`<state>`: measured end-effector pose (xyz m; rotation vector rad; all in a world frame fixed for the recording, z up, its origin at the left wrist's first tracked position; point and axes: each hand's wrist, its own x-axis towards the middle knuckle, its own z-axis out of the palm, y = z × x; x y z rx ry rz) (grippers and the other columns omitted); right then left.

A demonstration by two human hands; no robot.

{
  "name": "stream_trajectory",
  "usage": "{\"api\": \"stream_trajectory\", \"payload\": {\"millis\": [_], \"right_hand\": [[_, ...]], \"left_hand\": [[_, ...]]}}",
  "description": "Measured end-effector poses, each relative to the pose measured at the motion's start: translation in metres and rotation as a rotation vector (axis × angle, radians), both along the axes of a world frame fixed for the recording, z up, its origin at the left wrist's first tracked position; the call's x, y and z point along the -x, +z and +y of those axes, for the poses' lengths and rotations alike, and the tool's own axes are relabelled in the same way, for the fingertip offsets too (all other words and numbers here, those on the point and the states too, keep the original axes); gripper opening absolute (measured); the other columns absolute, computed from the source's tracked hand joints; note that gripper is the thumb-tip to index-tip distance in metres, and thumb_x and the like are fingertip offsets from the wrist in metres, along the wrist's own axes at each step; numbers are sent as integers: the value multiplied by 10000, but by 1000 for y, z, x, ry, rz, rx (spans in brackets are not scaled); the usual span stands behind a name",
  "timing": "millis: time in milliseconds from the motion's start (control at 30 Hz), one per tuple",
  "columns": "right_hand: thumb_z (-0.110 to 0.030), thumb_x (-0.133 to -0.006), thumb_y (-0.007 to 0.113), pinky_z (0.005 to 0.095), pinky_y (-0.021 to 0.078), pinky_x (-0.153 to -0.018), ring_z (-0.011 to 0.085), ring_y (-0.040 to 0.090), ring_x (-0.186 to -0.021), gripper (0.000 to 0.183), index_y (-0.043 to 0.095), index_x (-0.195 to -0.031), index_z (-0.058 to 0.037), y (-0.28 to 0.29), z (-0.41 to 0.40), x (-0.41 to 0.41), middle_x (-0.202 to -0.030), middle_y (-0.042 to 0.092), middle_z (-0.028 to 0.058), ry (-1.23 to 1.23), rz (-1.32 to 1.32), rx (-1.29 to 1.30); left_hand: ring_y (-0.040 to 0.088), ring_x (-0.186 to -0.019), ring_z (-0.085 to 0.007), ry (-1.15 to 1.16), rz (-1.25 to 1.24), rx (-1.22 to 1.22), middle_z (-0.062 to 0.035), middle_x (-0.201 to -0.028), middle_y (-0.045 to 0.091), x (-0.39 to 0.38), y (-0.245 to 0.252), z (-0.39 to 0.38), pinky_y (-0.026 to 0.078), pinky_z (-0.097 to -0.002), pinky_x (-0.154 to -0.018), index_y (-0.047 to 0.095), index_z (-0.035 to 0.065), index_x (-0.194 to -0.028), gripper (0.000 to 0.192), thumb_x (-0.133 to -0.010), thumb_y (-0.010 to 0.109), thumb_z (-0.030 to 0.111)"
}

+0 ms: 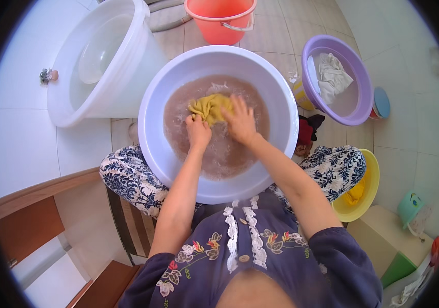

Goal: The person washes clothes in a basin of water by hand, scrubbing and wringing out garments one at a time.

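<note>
A large pale lilac plastic basin point(219, 190) stands between my knees with murky brownish water in it. A wet mustard-yellow cloth point(212, 107) lies bunched at the water's surface, a little above the basin's middle. My left hand point(198, 133) grips the cloth's lower left edge between thumb and fingers. At the cloth's right side is my right hand point(240, 121), palm down with its fingers apart. It is slightly blurred, and its thumb side overlaps the cloth.
A big white tub point(127, 69) stands at upper left, a red bucket point(219, 17) beyond the basin. At right are a purple basin point(365, 90) holding a white cloth, and a yellow basin point(373, 184) with yellow fabric. Dark and red cloths point(307, 131) lie on the floor beside the lilac basin.
</note>
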<state>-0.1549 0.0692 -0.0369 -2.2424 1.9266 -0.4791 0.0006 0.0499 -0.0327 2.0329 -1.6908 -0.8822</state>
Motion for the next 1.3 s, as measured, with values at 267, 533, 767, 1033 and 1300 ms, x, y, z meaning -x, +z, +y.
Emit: {"api": "stream_trajectory", "payload": {"millis": [267, 533, 767, 1033, 1300], "right_hand": [[-11, -649, 558, 363, 411, -714, 295, 480, -880, 192, 499, -822, -70, -3, -20, -7, -916, 504, 108, -451, -452, 60], [-136, -636, 609, 377, 452, -541, 284, 547, -618, 74, 549, -666, -103, 96, 23, -81, -767, 527, 104, -17, -856, 243], [-226, -686, 576, 379, 436, -501, 288, 542, -550, 190, 554, -600, -58, 74, -4, -87, -617, 547, 128, -306, -880, 200], [-216, -698, 563, 386, 441, -598, 255, 572, -703, 159, 571, -643, -67, 15, -41, -2, -803, 587, 106, -329, -393, 4], [-319, -727, 599, 491, 345, -825, 272, 403, -1096, 348, 542, -1030, -156, 0, -5, -3, -1197, 421, 91, 189, -70, 175]], "left_hand": [[514, -990, -249, 735, 930, -519, -114, -1126, 491, 5, 42, -11, 447, -382, -822, 415, 102, -1176, 347, -844, 497, 158], [553, -691, -174, 168, 1688, -769, -41, -856, 578, -12, 26, -19, 472, -277, -578, 514, 102, -1040, 310, -866, 464, 354], [533, -655, -141, -105, 1982, -516, -34, -771, 546, -26, -48, -27, 435, -269, -507, 546, 109, -882, 164, -864, 492, 262], [545, -663, -172, 535, 1079, -390, -67, -773, 553, 30, 26, -11, 454, -283, -580, 518, 21, -899, 257, -841, 518, 271], [476, -982, -326, -77, -407, 76, -133, -1095, 491, -14, 15, 2, 392, -426, -836, 452, 73, -1166, 375, -833, 505, 236]]}}
